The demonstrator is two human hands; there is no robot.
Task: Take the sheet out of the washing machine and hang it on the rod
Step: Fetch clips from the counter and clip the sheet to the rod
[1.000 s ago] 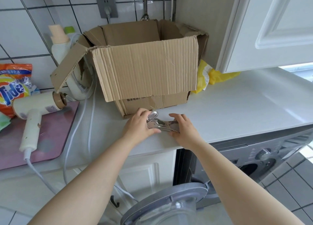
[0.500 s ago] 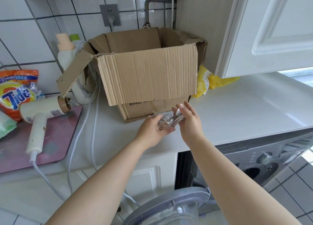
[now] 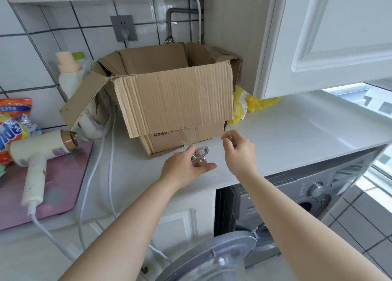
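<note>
At frame centre our left hand (image 3: pixel 186 166) grips metal clips (image 3: pixel 199 156) over the worktop (image 3: pixel 297 136) and our right hand (image 3: pixel 238 151) pinches something small, while the sheet is nowhere visible, the washing machine (image 3: pixel 307 198) door hangs open lower right, hanging apparently remains.

On the white counter (image 3: pixel 297 136) we list an open cardboard box (image 3: pixel 176 102) at the back edge, near the wall. Behind its right corner we note a yellow bag (image 3: pixel 257 103). Toward the left edge we record a pink mat (image 3: pixel 63 181) bearing a cream hair dryer (image 3: pixel 36 160), a detergent packet (image 3: pixel 12 130) and a white bottle (image 3: pixel 69 77) behind. We log a grey wall socket (image 3: pixel 124 27).
</note>
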